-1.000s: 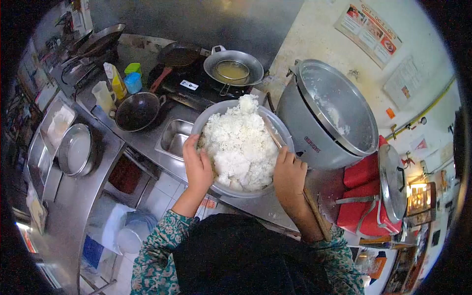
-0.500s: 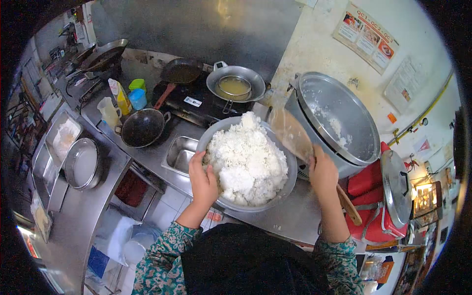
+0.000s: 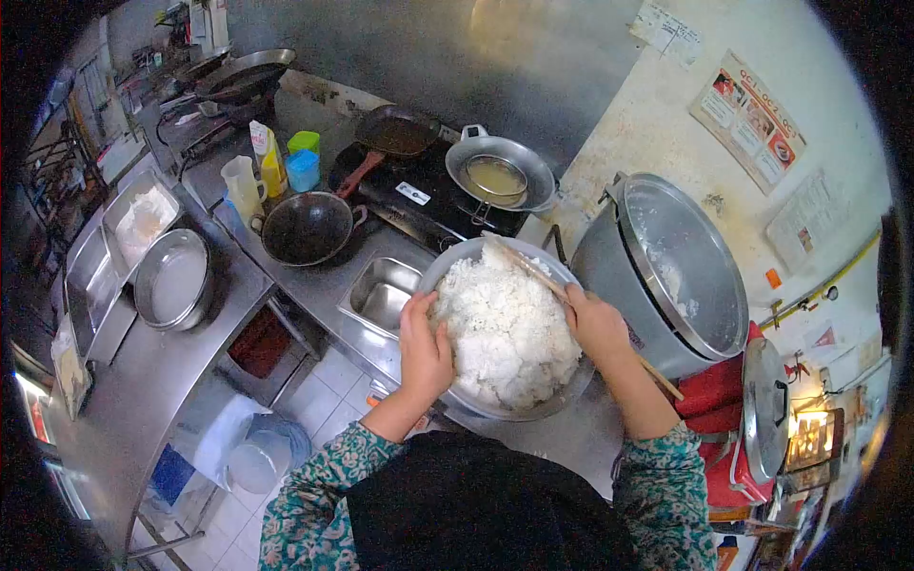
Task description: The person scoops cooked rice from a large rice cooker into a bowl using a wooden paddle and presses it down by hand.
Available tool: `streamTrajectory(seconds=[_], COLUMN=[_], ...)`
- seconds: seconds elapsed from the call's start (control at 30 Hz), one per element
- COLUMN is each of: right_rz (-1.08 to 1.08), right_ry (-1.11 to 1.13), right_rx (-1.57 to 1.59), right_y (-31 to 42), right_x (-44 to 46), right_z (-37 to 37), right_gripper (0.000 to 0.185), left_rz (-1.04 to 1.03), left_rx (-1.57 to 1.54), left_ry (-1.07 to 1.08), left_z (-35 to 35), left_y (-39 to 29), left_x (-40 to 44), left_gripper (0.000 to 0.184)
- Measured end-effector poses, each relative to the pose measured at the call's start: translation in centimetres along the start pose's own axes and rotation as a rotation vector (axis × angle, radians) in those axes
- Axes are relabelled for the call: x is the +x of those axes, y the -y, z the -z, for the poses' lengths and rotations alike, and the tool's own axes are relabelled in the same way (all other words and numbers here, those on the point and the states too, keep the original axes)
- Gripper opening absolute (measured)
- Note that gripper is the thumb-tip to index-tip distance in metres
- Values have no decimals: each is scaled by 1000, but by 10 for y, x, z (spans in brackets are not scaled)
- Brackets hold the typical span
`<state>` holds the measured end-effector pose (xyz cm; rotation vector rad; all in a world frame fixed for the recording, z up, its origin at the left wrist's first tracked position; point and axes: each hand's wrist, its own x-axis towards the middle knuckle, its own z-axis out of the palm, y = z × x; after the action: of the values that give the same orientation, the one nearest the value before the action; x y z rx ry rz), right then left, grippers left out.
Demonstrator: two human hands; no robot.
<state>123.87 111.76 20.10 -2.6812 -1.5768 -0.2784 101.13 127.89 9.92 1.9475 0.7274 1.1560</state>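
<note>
A round metal bowl point(image 3: 443, 266) heaped with white rice point(image 3: 505, 328) is at the centre, in front of my body. My left hand point(image 3: 425, 350) grips the bowl's left rim, thumb toward the rice. My right hand point(image 3: 598, 325) is closed on a wooden paddle point(image 3: 533, 266), whose blade lies against the upper right of the rice heap. The paddle's handle sticks out below my wrist. To the right of the bowl stands a large tilted-looking metal pot point(image 3: 619, 285), open, with bits of rice on its inner wall.
Behind the bowl are a steel tray point(image 3: 383, 291), a dark wok point(image 3: 307, 228), a frying pan point(image 3: 398, 130) and a pan with a strainer point(image 3: 501, 179). Red containers point(image 3: 714, 409) with a metal lid point(image 3: 764, 409) stand right. A side counter point(image 3: 181, 371) holds a steel bowl point(image 3: 173, 279).
The paddle was lifted off the rice half a second ago, its blade near the pot; now it is back against the heap, whose top looks lower. The whole view has shifted.
</note>
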Motion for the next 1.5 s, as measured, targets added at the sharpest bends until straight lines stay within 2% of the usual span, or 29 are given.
streamTrajectory(seconds=[0.07, 0.13, 0.17, 0.27, 0.3, 0.37, 0.4, 0.43, 0.5, 0.53, 0.6, 0.63, 0.7, 0.77, 0.83, 0.87, 0.93, 1.0, 1.03, 1.1, 1.13, 1.17, 1.23, 1.3, 1.37, 1.5], right_rz=[39, 97, 85, 244, 237, 271, 207, 202, 183, 171, -46, -59, -154, -181, -218, -271, -337, -280, -291, -378, -328, -356, -257, -292, -300, -212], right_ry=[1, 115, 115, 64, 62, 79, 89, 83, 117, 113, 233, 228, 144, 76, 16, 2, -11, -46, -51, 120, 107, 89, 223, 260, 330, 443], right_rx=[-29, -181, -175, -381, -383, -116, 11, 11, 278, 280, 395, 401, 402, 428, 462, 470, 486, 481, 486, 442, 576, 586, 757, 808, 856, 819], right_y=[14, 26, 39, 83, 86, 85, 80, 72, 57, 50, 37, 30, 23, 31, 36, 35, 33, 29, 32, 33, 22, 12, -3, -16, -26, -40], right_x=[-10, -20, -29, -49, -53, -56, -57, -60, -69, -79, -105, -119, -149, -167, -176, -177, -182, -186, -188, -194, -201, -207, -221, -234, -239, -240], right_z=[11, 19, 25, 29, 25, 10, 6, 8, 26, 38, 59, 61, 59, 66, 70, 71, 60, 31, 29, 23, 14, 14, 17, 22, 18, 6], right_gripper=[29, 29, 29, 31, 31, 35, 48, 48, 62, 62, 69, 69, 53, 49, 45, 43, 42, 49, 49, 59, 69, 69, 71, 73, 75, 75], left_rz=[-10, -31, -28, -54, -73, -89, -103, -111, -81, -88, -90, -99, -102, -149, -328, -412, -499, -669, -678, -598, -540, -569, -559, -611, -515, -465], left_rx=[2, 6, 14, -4, -26, -53, -74, -76, -73, -76, 67, 66, 154, 156, 86, 83, 81, 125, 123, 300, 379, 374, 509, 551, 689, 706], left_ry=[-5, 3, -2, -7, -13, -30, -46, -44, -26, -15, 28, 39, 63, 45, 7, 72, 151, 290, 300, 399, 427, 446, 474, 512, 568, 630], left_z=[0, 0, 0, -1, -1, 0, 1, 2, 1, 1, 3, 4, 9, 11, 18, 19, -5, -46, -71, -129, -147, -157, -171, -175, -180, -185], left_y=[0, -2, -2, 1, 2, 2, 2, 4, 5, 4, -1, -4, -12, -26, -66, -86, -112, -130, -126, -100, -89, -88, -85, -85, -76, -67], left_x=[0, 0, -1, 0, -1, -3, -4, -4, -4, -3, -2, -1, 3, 13, 35, 49, 77, 96, 95, 91, 86, 83, 80, 74, 67, 60], left_gripper=[45, 44, 44, 43, 42, 42, 43, 43, 46, 46, 50, 50, 54, 56, 57, 57, 58, 59, 59, 63, 67, 67, 68, 68, 66, 66])
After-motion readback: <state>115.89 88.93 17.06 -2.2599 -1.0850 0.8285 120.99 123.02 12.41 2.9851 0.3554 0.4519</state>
